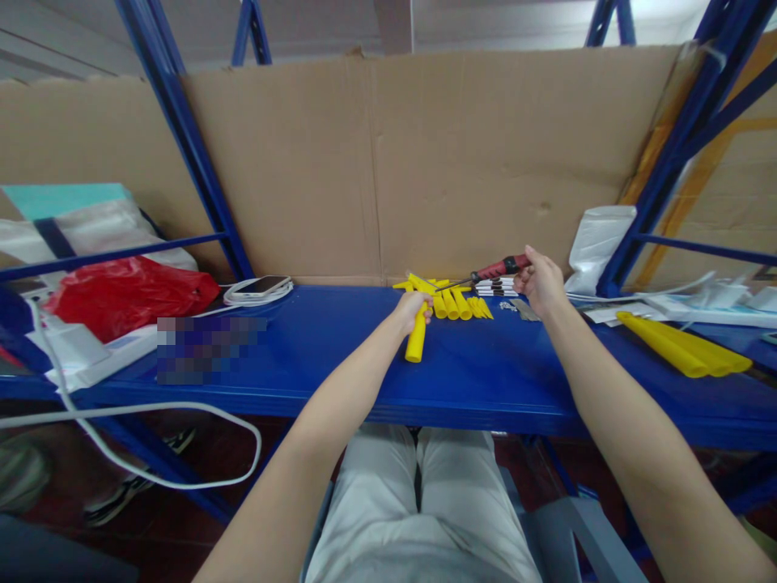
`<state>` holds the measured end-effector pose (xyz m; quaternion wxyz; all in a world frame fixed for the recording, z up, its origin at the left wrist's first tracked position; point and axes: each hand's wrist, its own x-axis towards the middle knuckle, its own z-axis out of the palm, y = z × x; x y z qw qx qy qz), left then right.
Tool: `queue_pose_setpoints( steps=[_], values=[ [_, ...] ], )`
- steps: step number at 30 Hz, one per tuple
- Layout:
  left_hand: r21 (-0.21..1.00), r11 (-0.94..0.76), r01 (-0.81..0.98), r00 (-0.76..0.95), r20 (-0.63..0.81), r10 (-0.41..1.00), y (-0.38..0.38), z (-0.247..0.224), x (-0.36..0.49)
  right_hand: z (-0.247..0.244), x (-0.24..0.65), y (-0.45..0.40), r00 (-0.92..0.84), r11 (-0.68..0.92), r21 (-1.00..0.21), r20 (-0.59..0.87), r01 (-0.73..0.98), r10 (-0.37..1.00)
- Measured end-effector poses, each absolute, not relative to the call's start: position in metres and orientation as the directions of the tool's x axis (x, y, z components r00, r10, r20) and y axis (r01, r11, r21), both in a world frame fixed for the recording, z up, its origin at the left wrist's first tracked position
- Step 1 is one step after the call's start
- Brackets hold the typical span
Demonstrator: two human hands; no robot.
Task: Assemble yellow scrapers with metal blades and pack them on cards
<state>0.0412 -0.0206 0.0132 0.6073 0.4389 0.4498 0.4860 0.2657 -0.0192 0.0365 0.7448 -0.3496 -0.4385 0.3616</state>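
Note:
My left hand is closed around a yellow tube-shaped plastic part, whose round open end points toward me. My right hand grips the end of a screwdriver with a red and black handle. Its thin shaft runs left toward the top of the yellow part; whether the tip touches a screw there cannot be made out. Just right of my left hand lie several yellow cone-shaped pieces. Small metal bits and a stack of white and black strips sit below the screwdriver.
Larger yellow cones lie at the right on the blue shelf. A white pouch leans on the cardboard backing. Leftward are a phone with coiled white cable, a red bag and a power strip. Blue posts frame both sides.

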Motion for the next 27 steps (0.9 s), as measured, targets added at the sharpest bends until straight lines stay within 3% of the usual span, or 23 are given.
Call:
queue_pose_setpoints(
  steps=[9,21,27],
  values=[
    [0.97,0.124,-0.207,0.119,-0.101,0.988,-0.0207,0.0135,0.0406,0.0397,0.2645,-0.0267,0.244,0.449,-0.856,0.393,-0.256,0.887],
    [0.968,0.105,-0.227,0.112,-0.081,0.99,-0.0219,0.0147,0.0399,0.0355,0.2644,-0.0206,0.35,0.459,-0.857,0.366,-0.234,0.862],
    [0.97,0.09,-0.228,0.09,-0.071,0.993,-0.0232,0.016,0.0408,0.0353,0.267,-0.0242,0.257,0.45,-0.848,0.385,-0.281,0.886]
  ],
)
